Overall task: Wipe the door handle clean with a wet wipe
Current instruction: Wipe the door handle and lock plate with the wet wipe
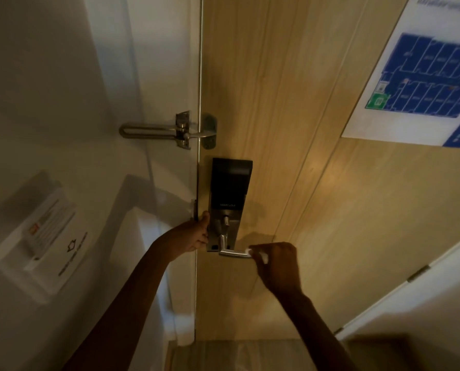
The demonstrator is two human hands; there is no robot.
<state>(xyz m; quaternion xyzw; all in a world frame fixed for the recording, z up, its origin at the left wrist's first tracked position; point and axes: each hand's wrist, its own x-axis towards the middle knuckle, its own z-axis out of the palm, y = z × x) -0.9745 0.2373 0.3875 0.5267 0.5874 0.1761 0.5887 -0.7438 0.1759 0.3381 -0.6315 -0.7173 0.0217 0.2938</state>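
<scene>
From the head view, my right hand (278, 266) pinches the wet wipe (255, 254) against the free end of the door handle (234, 253), low on the black lock plate (228, 196). My left hand (194, 236) grips the door edge (196, 210). I'd wrap the wipe fully around the lever and draw it towards the plate, steadying the door.

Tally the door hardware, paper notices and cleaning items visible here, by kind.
Door hardware: 3 (door handle, lock, swing latch)
Paper notices: 2 (floor plan, wall notice)
Cleaning items: 1 (wet wipe in right hand)
Total: 6
</scene>
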